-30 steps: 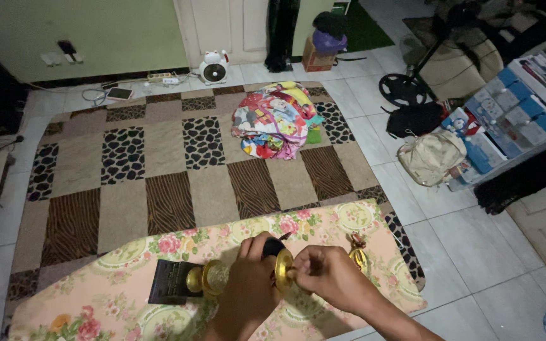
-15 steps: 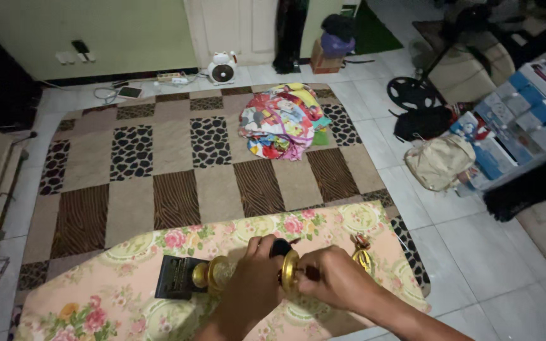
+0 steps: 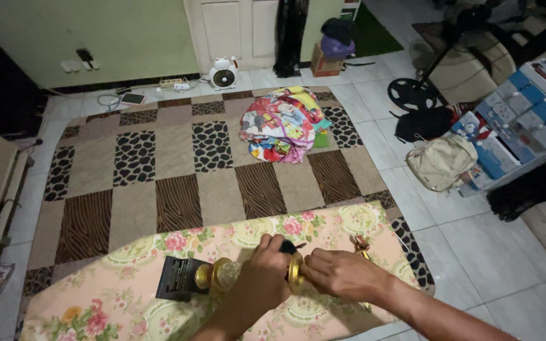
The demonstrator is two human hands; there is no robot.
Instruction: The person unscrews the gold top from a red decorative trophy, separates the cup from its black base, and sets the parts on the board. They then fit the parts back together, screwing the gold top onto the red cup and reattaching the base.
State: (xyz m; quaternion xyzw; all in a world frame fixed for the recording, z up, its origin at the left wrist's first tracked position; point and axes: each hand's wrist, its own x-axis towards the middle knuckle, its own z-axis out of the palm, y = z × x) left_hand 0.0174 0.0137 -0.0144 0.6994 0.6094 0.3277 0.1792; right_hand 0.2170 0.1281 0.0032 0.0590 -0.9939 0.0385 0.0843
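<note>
I had my left hand [image 3: 261,279] clamped round the trophy [image 3: 216,278] lying on the floral desk [image 3: 127,297], right hand [image 3: 342,275] pinching its gold disc [image 3: 295,276] just beside.

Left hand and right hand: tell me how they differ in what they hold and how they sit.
The left hand wraps over the middle of the lying trophy, near its black base; the right hand pinches the gold disc at its other end. The left hand's knuckles face up, while the right hand's fingers point leftward. Both rest over the floral cloth, on the same trophy.
</note>
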